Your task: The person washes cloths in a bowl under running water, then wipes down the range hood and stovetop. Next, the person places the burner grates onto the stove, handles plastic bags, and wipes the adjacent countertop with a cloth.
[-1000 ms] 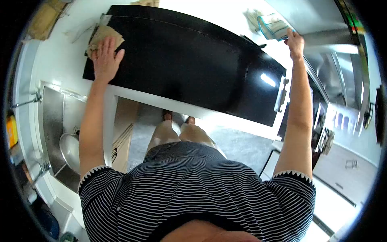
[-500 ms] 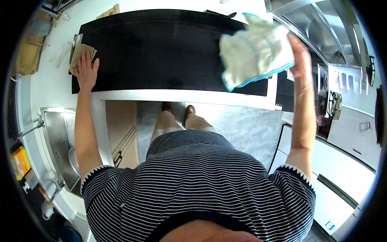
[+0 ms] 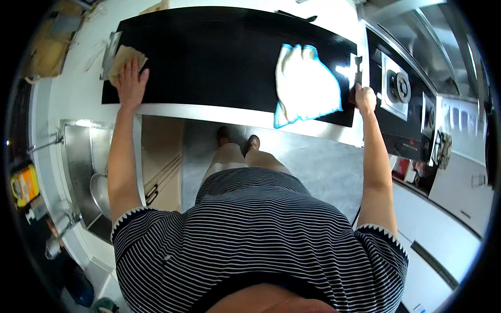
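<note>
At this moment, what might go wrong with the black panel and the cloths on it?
The white cloth reaches past the front edge of the black panel, so it might slide off if the panel tilts.
The left hand rests on the tan cloth, which might slip under it.
The right hand is close to the fitting at the panel's right end; fingers could perhaps get pinched.

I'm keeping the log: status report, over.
Left grip on tan cloth, at left end of black panel. Right grip at its right end. Possible obstruction: white cloth over panel's near edge.
</note>
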### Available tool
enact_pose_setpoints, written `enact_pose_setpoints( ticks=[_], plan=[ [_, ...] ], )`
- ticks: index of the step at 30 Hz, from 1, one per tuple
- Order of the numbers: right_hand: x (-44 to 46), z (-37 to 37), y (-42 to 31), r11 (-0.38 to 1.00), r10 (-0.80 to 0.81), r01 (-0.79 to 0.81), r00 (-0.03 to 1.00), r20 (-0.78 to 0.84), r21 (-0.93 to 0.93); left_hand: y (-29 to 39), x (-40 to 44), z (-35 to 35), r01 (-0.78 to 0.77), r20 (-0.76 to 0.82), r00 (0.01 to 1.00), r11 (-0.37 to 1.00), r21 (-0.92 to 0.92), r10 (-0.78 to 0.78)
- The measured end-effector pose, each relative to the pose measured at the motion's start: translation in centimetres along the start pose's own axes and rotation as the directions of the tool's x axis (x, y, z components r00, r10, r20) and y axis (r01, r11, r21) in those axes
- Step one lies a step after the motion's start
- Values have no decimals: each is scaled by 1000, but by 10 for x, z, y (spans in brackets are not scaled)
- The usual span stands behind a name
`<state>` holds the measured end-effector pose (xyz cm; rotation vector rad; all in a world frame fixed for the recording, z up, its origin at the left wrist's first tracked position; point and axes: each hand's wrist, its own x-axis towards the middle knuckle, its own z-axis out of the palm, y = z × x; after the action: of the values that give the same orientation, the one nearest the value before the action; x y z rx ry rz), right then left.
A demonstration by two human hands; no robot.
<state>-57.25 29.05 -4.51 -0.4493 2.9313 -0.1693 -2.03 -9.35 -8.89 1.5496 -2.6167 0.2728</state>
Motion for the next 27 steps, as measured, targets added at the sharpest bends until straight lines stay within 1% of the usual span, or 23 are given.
enact_pose_setpoints(
  ticks=[1, 3, 5, 6, 7, 8, 9, 11, 12, 13, 15, 17, 18, 21, 24, 25, 27],
  plan=[
    [5, 5, 1, 998, -11, 9, 1000, -28, -69, 2, -3, -2, 6, -13, 1000, 1000, 21, -6],
    [13, 12, 11, 996, -67, 64, 997, -48, -65, 6, -8, -8, 13, 14, 1000, 999, 31, -13],
    [23, 18, 25, 987, -149, 149, 989, -12, 64, 17, -15, -24, 43, 36, 999, 993, -110, -39],
    [20, 17, 27, 959, -149, 139, 989, 23, 245, 13, -15, -19, 38, 38, 999, 982, -184, -31],
    [17, 15, 25, 903, -150, 111, 987, 61, 416, 8, -16, -12, 30, 38, 999, 965, -260, -20],
    [16, 16, 26, 890, -172, 154, 985, 4, 429, 10, -20, -22, 27, 55, 998, 896, -443, -3],
    [14, 18, 25, 877, -191, 195, 980, -53, 439, 13, -27, -38, 4, 51, 998, 855, -519, 26],
    [8, 13, 22, 888, -186, 197, 980, -66, 416, 21, -47, -68, -28, 97, 990, 807, -590, 105],
    [5, 7, 19, 902, -193, 195, 980, -44, 386, 21, -56, -73, -64, 69, 988, 784, -618, 135],
    [1, 2, 18, 915, -197, 193, 980, -25, 355, 18, -64, -72, -122, 40, 982, 787, -605, 183],
    [-4, 0, 13, 892, -220, 198, 976, 8, 405, 9, -72, -72, -233, 71, 947, 822, -520, 313],
    [8, 7, 27, 912, -231, 212, 973, 12, 352, 12, -75, -91, -255, 149, 932, 887, -384, 332],
    [0, 1, 22, 903, -222, 192, 974, 34, 385, 14, -74, -102, -270, 187, 922, 910, -316, 338],
    [-4, -12, 21, 905, -234, 170, 965, 121, 389, 19, -66, -127, -308, 144, 936, 945, -112, 323],
    [-14, -34, 9, 938, -299, 270, 947, 115, 215, 14, -44, -122, -437, -82, 898, 897, -67, 432],
    [-14, -37, 10, 928, -342, 316, 934, 108, 199, 14, -37, -119, -468, -130, 879, 882, -52, 459],
    [-8, -37, 14, 932, -328, 295, 934, 143, 210, 10, -27, -112, -524, -225, 831, 851, -16, 508]
  ],
)
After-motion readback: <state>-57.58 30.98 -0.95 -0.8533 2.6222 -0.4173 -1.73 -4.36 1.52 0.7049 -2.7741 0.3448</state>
